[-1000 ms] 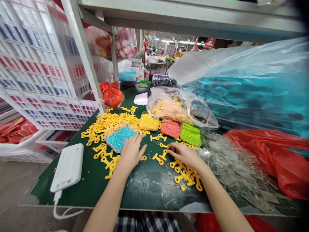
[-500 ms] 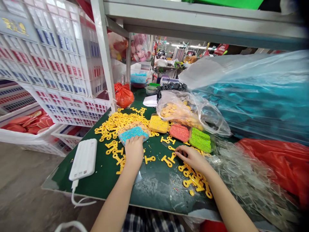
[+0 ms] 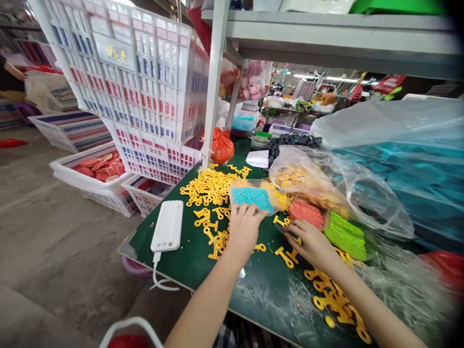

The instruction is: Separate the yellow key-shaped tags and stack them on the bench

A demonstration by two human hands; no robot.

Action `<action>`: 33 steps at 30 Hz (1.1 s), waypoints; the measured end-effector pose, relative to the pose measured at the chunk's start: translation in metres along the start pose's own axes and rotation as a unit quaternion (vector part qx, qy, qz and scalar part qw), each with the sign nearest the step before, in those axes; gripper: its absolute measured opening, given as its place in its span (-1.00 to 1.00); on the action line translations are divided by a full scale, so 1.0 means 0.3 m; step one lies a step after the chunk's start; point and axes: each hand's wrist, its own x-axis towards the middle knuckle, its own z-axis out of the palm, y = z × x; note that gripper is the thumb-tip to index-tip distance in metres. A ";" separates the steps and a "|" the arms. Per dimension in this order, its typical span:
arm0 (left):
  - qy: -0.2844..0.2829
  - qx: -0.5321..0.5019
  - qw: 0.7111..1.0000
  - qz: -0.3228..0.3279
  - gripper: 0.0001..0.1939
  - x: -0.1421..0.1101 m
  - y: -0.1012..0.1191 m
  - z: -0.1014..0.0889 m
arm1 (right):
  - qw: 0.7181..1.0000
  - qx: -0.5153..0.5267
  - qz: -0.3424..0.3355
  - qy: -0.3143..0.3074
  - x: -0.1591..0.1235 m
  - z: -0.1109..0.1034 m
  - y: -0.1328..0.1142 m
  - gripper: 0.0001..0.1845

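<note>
My left hand [image 3: 246, 226] is closed over the near edge of a clear tray of blue beads [image 3: 252, 197], thumb out to the right. That tray is tilted a little and overlaps the tray of yellow beads [image 3: 282, 197] behind it. My right hand [image 3: 308, 241] hovers low over the table, fingers apart, just in front of the tray of pink beads [image 3: 305, 214]. Beneath and beside its fingertips lie T-shaped yellow pieces with ring ends [image 3: 284, 257]; I see none held. A tray of green beads [image 3: 345, 234] stands to its right.
A heap of yellow pieces [image 3: 210, 186] lies left of the trays, and more [image 3: 331, 295] by my right forearm. A white power bank [image 3: 167, 224] with a cable is at the left edge. Plastic bags [image 3: 384, 203] crowd the right; stacked crates [image 3: 145, 72] stand left.
The view has turned left, so everything sits further right. My left fingers have moved from among the blue beads to the tray's near edge, and the tray has shifted over the yellow one.
</note>
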 end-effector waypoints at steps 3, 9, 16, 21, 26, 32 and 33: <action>0.007 -0.005 0.997 -0.081 -0.68 0.004 -0.015 -0.024 | 0.998 -0.026 -0.047 -0.013 0.133 0.018 -0.048 -0.75; 0.026 0.025 0.967 -0.251 -0.62 0.014 -0.078 -0.098 | 0.998 0.001 -0.053 -0.033 0.454 0.125 -0.177 -0.53; 0.072 0.051 0.941 -0.326 -0.61 -0.003 -0.166 -0.113 | 0.992 0.044 -0.079 -0.084 0.706 0.243 -0.276 -0.09; 0.053 0.055 0.947 -0.312 -0.63 0.000 -0.172 -0.097 | 0.989 0.049 -0.075 -0.115 0.737 0.258 -0.274 -0.23; 0.032 0.049 0.949 -0.309 -0.63 0.013 -0.146 -0.109 | 0.989 0.031 -0.092 -0.113 0.634 0.198 -0.252 -0.50; 0.025 0.043 0.946 -0.320 -0.65 0.025 -0.118 -0.121 | 0.985 0.015 -0.115 -0.127 0.441 0.110 -0.206 -0.67; 0.023 0.041 0.947 -0.319 -0.65 0.026 -0.117 -0.120 | 0.985 0.014 -0.113 -0.129 0.410 0.095 -0.194 -0.67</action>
